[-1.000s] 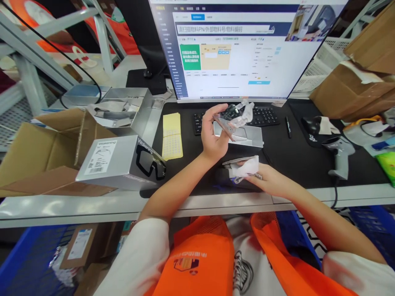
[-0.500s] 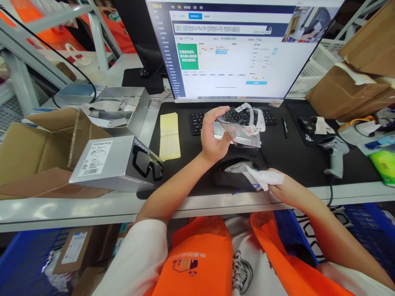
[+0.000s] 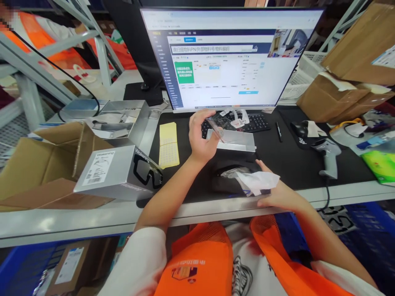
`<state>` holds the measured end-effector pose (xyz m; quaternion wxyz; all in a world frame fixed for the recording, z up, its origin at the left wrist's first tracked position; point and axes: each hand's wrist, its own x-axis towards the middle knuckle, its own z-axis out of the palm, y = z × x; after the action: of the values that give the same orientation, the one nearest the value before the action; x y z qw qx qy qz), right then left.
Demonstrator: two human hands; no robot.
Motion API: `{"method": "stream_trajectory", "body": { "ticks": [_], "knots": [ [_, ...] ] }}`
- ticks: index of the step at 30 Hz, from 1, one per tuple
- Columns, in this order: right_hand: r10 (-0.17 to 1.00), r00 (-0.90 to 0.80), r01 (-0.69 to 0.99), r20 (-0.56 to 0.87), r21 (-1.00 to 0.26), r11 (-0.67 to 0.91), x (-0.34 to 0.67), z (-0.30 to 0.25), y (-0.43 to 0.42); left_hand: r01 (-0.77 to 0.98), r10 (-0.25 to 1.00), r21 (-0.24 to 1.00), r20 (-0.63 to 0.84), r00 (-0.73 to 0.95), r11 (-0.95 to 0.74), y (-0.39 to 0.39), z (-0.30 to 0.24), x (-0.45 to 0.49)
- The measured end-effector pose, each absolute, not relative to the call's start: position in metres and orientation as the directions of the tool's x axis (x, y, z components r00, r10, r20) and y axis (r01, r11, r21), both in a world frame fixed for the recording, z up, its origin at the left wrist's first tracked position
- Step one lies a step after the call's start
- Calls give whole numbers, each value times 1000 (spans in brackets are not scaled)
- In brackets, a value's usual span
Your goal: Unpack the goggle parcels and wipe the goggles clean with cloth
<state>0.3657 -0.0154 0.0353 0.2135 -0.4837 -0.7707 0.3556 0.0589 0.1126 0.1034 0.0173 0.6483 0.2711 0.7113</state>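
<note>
My left hand (image 3: pixel 200 137) is raised above the black desk mat (image 3: pixel 286 158), fingers closed on a clear plastic bag (image 3: pixel 226 121) with a dark part inside. Just beneath the bag lies a flat silver tray (image 3: pixel 234 140), in front of the keyboard (image 3: pixel 257 122). My right hand (image 3: pixel 279 193) rests at the desk's front edge, pinching a white cloth or paper (image 3: pixel 257 181) that lies over a dark case (image 3: pixel 228 183).
A silver glasses box (image 3: pixel 117 172) stands at left beside open cardboard (image 3: pixel 40 164) and an open silver box (image 3: pixel 123 115). Yellow label sheets (image 3: pixel 168 144) lie on the mat. Monitor (image 3: pixel 228 57) behind; barcode scanner (image 3: pixel 328 156), pen (image 3: pixel 279 131) and cardboard boxes (image 3: pixel 342 90) at right.
My left hand has lowered the plastic bag toward the silver tray and keyboard. The right hand drew the white cloth slightly toward the desk edge. The camera tilted up a little.
</note>
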Motion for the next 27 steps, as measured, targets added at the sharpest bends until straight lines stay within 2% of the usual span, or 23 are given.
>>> {"method": "stream_trajectory", "body": {
  "ticks": [5,8,15,18,21,23,25,27],
  "knots": [
    [907,-415,647,77,-676,353,341,42,-4,447,352,400,917,-190,-800,119,111,42],
    [907,-391,655,154,-646,392,341,44,-7,452,325,396,917,-230,-799,121,115,33],
    [825,-414,645,384,-516,564,356,55,-26,471,309,411,909,-281,-781,127,119,22],
    [838,-438,667,325,-507,545,360,65,-26,487,279,385,919,-278,-784,127,120,21],
    [863,-495,716,101,-516,471,364,70,-21,525,305,403,915,-265,-750,123,123,22],
    [857,-515,737,5,-508,446,366,69,-16,563,344,426,905,-252,-708,119,125,23],
    [843,-538,729,27,-488,481,367,65,-13,599,375,433,899,-228,-674,116,128,24],
    [810,-571,694,135,-447,564,368,62,-12,623,390,422,900,-197,-659,115,130,25]
  ]
}}
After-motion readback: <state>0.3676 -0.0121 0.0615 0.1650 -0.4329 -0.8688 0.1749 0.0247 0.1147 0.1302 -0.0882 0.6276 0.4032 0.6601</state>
